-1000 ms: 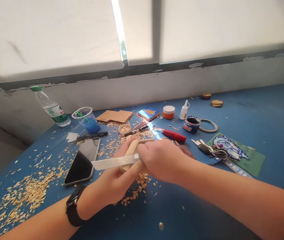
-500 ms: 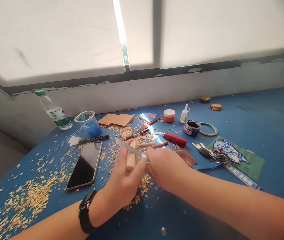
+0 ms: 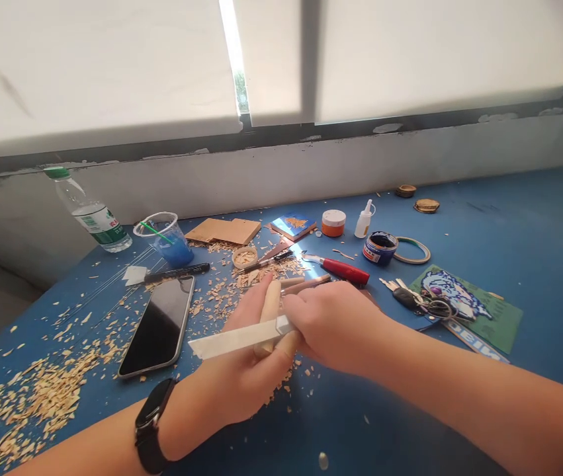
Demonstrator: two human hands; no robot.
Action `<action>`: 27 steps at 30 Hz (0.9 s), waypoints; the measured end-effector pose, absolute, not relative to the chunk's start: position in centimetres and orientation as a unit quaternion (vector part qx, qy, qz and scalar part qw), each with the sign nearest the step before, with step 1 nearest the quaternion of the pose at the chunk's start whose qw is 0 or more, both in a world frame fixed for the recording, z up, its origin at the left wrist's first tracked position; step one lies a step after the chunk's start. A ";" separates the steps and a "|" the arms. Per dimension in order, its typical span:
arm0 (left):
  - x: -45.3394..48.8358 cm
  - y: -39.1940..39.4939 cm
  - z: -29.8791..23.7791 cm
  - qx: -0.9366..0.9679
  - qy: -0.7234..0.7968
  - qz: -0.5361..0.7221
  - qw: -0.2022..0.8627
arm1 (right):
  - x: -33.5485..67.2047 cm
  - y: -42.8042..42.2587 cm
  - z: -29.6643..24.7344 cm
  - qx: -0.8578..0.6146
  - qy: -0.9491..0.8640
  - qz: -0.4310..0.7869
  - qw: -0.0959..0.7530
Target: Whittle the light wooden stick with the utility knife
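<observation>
My left hand [image 3: 241, 377] is closed round a pale wooden stick [image 3: 270, 309] that stands up out of the fist. My right hand [image 3: 333, 324] grips the handle of a knife, its long flat blade [image 3: 234, 340] lying across the lower part of the stick and pointing left. A black watch [image 3: 151, 423] sits on my left wrist. Both hands are over the blue table [image 3: 509, 225], above a small heap of wood shavings [image 3: 281, 387].
A black phone [image 3: 158, 325] lies left of the hands among shavings [image 3: 38, 396]. Behind are a marker [image 3: 176, 271], blue cup [image 3: 168, 239], water bottle [image 3: 87, 210], wood boards [image 3: 224, 231], red-handled knife [image 3: 343, 270], paint jars [image 3: 379, 247], glue bottle [image 3: 363, 220], tape ring [image 3: 414, 250], keys [image 3: 417, 297] on a card.
The blade, tilted up and pointing away half a second ago, has swung back down across the stick and points left. The stick is held more upright. The view has shifted slightly.
</observation>
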State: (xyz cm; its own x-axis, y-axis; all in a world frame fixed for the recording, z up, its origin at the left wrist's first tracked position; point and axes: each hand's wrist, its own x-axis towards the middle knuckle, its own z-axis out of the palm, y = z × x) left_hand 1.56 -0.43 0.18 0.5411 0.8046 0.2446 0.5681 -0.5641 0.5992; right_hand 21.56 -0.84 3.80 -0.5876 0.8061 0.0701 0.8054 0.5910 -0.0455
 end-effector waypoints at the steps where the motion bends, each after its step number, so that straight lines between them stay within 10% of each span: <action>1: 1.8 -0.4 0.2 0.843 0.405 0.266 0.234 | 21.6 -0.9 3.7 -0.461 -0.887 0.002 0.042; 27: 2.1 -0.7 0.1 0.813 0.405 0.289 0.301 | 21.3 -1.6 3.5 -0.513 -0.858 0.015 0.036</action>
State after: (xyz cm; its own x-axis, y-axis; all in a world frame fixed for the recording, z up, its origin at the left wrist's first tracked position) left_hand 2.07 -0.69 0.12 0.5042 0.8333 0.2267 0.4844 -0.4903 0.7245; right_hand 21.35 -1.58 3.52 -0.4711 0.8808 0.0467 0.8786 0.4733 -0.0632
